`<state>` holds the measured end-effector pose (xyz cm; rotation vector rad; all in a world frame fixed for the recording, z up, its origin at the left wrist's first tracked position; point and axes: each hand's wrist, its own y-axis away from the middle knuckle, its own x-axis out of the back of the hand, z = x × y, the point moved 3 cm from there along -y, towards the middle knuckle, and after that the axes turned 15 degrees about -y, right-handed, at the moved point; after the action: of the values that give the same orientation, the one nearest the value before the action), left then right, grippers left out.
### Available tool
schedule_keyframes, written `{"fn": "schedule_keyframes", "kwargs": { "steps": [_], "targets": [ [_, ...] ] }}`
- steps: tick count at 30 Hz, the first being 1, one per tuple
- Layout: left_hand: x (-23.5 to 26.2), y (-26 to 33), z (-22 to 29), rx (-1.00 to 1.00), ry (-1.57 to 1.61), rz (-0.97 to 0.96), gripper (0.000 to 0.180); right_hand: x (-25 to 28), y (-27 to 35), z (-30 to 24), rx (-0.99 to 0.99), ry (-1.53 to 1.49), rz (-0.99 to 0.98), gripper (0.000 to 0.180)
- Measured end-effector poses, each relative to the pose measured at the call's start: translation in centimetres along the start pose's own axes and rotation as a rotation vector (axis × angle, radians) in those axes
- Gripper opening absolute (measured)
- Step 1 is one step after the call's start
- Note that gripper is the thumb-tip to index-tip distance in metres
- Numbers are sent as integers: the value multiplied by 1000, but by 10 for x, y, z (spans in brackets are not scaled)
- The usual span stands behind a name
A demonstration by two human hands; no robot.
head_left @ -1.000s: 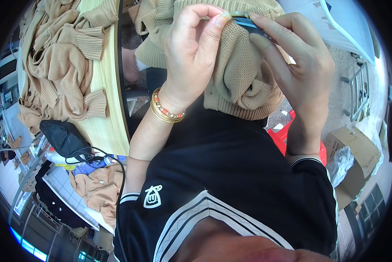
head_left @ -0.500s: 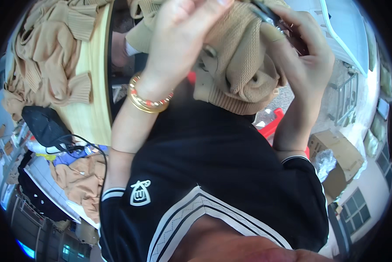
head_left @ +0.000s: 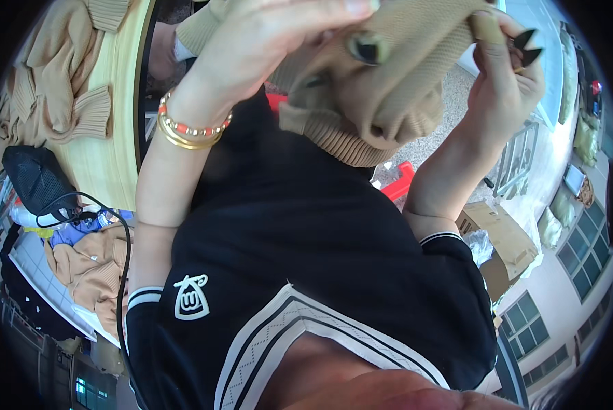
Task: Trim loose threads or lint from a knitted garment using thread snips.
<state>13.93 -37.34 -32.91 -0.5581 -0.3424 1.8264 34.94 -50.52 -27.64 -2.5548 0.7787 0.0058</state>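
Note:
A tan knitted sweater [head_left: 402,82] with a ribbed edge hangs bunched before my chest, raised between both hands. My left hand [head_left: 272,34] grips its upper left part, fingers bent near the top edge of the view. Cloth is pinched at the upper right between the thumb and fingers of my right hand [head_left: 504,75]. Small dark thread snips [head_left: 527,49] lie in that same hand, their two pointed tips sticking out past the fingers. A yellowish wrap covers the right thumb. A few dark round spots show on the knit; whether they are buttons or holes I cannot tell.
More tan sweaters [head_left: 60,75] lie on a pale wooden table [head_left: 118,160] at my left. A black bag [head_left: 36,179] with a cord hangs by its corner. Below are a heap of tan clothing [head_left: 88,270] and, at right, a cardboard box [head_left: 497,236]. Something red [head_left: 398,181] sits beneath the sweater.
My right hand has moved right and pulled the cloth out, stretching the sweater. The snips have turned in the hand, tips now pointing right. The view has shifted to the right.

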Motion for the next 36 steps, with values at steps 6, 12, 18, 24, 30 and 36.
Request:
{"fn": "schedule_keyframes", "kwargs": {
  "steps": [6, 12, 18, 24, 30, 36],
  "targets": [
    [-31, 14, 25, 494, -94, 72, 47, 24, -12, -6, 102, -90, 157, 14],
    [-37, -21, 50, 364, -263, 288, 39, 52, -6, -6, 138, -92, 337, 10],
    [-34, -11, 22, 317, -1047, 218, 33, 40, 11, 21, -117, 424, 210, 29],
    [-34, -30, 15, -137, -1238, 263, 23, 11, 23, -28, 146, 599, -93, 40],
    [-15, -46, -17, -764, -927, 336, 20, -15, 22, -24, -18, 492, -331, 49],
    [-17, -40, -20, -554, -975, 263, 15, -13, 22, -12, -50, 475, -362, 43]
  ]
}}
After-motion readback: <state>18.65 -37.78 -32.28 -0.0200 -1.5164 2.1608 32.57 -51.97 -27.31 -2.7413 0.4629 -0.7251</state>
